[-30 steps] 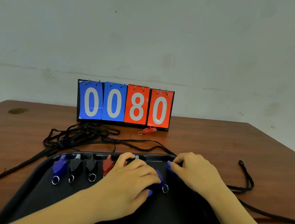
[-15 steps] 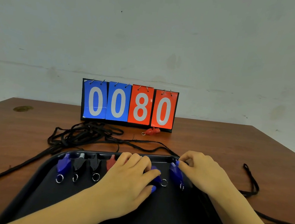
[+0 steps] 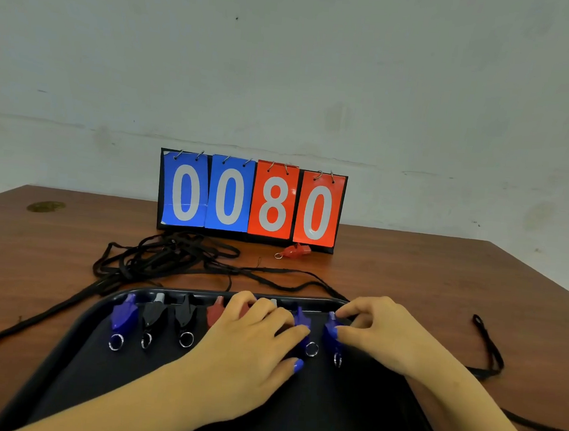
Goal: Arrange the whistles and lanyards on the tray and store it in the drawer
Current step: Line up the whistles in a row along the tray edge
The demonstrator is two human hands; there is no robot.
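Observation:
A black tray [image 3: 69, 344] lies in front of me with whistles lined up along its far edge: a blue whistle [image 3: 124, 316], two black whistles [image 3: 154, 314] [image 3: 185, 313] and a red whistle [image 3: 214, 314]. My left hand [image 3: 251, 346] lies over the middle of the row, its fingers pressing on a second blue whistle [image 3: 301, 320]. My right hand [image 3: 379, 330] pinches the rightmost blue whistle [image 3: 331, 331] between thumb and fingers. Another red whistle [image 3: 295, 250] lies on the table by the scoreboard. Tangled black lanyards [image 3: 162, 259] lie behind the tray.
A flip scoreboard [image 3: 251, 200] reading 0080 stands at the back of the brown wooden table [image 3: 442, 284], against a pale wall. One more black lanyard [image 3: 486, 346] trails off to the right of the tray. No drawer is in view.
My right hand has brought the rightmost blue whistle down into the row, its ring now showing. My left hand has stayed over the middle whistles.

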